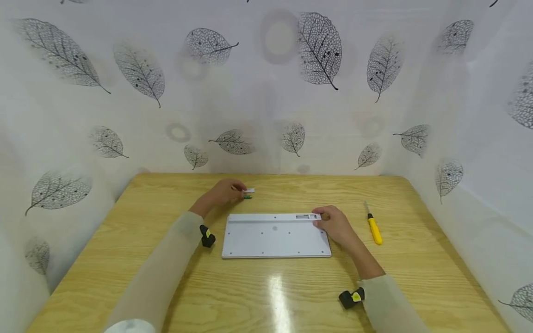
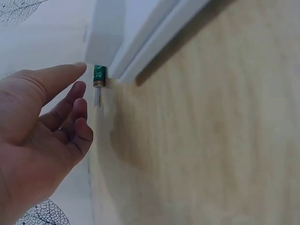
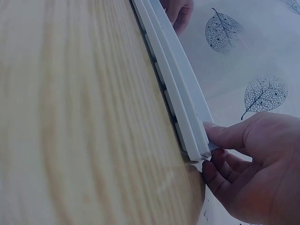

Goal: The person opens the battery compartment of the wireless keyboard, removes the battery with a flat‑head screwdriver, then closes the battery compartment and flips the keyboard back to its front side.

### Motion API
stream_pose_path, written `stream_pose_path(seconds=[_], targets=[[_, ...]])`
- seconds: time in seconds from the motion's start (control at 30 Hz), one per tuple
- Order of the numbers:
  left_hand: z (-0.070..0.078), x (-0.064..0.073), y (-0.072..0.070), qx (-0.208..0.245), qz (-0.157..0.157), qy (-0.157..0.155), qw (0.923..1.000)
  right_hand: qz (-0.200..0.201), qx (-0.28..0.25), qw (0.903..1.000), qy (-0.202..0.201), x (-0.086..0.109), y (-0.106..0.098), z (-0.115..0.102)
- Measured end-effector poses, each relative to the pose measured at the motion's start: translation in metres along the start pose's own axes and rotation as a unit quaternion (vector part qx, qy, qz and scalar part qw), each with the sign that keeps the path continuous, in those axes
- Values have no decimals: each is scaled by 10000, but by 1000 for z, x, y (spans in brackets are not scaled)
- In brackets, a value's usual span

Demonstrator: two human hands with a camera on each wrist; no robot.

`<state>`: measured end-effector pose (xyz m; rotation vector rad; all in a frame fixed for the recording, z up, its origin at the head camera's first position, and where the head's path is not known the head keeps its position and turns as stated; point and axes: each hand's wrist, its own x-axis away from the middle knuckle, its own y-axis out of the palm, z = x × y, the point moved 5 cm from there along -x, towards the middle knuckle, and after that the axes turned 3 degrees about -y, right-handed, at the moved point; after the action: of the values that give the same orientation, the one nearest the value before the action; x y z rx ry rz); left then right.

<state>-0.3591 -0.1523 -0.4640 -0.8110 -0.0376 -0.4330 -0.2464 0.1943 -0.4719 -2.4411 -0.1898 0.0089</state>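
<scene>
A white keyboard (image 1: pixel 266 238) lies underside up on the wooden table, a slot showing in the raised strip along its far edge. Its far right corner is pinched between the thumb and fingers of my right hand (image 1: pixel 335 225). Beyond the keyboard's left end, my left hand (image 1: pixel 226 192) reaches to a green battery (image 1: pixel 247 197) and a small white flat piece (image 1: pixel 250 190). In the left wrist view, a gap shows between the left thumb (image 2: pixel 65 79) and loosely bent fingers. The keyboard's end partly hides the battery (image 2: pixel 99 74); contact with the white piece is unclear.
A screwdriver (image 1: pixel 374 230) with a yellow and black handle lies on the table (image 1: pixel 200 296) to the right of my right hand. Behind the table's far edge hangs a pale curtain (image 1: pixel 250 106) with a leaf print.
</scene>
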Motion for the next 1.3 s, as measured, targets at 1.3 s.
stream_pose_path(seconds=[1.3], targets=[[10, -23, -3, -618, -37, 27, 9981, 63, -89, 9999, -62, 0, 2, 2]])
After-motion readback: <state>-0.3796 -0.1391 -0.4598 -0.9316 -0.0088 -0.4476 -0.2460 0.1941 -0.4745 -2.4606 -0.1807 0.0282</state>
